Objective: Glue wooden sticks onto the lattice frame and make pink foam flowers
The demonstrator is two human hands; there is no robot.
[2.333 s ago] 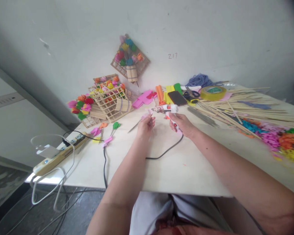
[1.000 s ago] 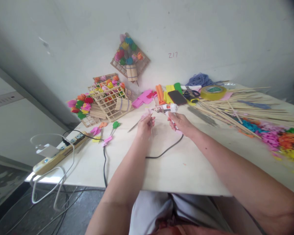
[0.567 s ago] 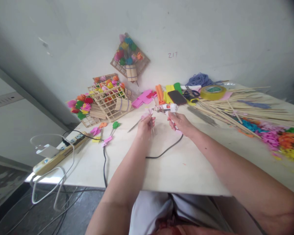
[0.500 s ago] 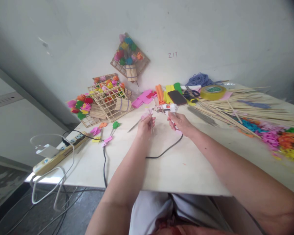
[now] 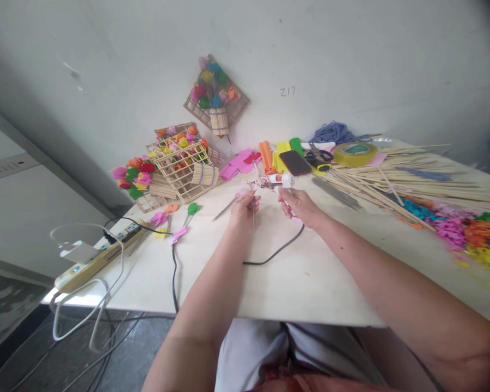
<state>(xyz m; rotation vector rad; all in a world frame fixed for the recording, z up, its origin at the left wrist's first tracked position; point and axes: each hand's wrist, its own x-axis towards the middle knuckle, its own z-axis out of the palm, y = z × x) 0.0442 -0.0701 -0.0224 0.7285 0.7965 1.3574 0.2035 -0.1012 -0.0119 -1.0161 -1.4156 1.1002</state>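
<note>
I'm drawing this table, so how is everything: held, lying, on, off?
Left hand: closed around thin stem
Right hand: closed around glue gun
Glue gun: held, on or off unclear
Phone: lying, screen dark
Scissors: lying, blade opening unclear
Tape roll: lying flat
Power strip: black plug inserted
Wall flowers: hanging, tilted

A pale grey wall (image 5: 363,71) filled the upper frame, with a handwritten number (image 5: 288,91) right of top centre and a scuff (image 5: 71,69) at upper left. A whitish panel (image 5: 20,201) stood along the left edge. The light-topped table (image 5: 335,288) spread across the middle, a bright patch of light (image 5: 79,299) on its left corner. Dark grey floor (image 5: 141,354) showed at lower left.
</note>
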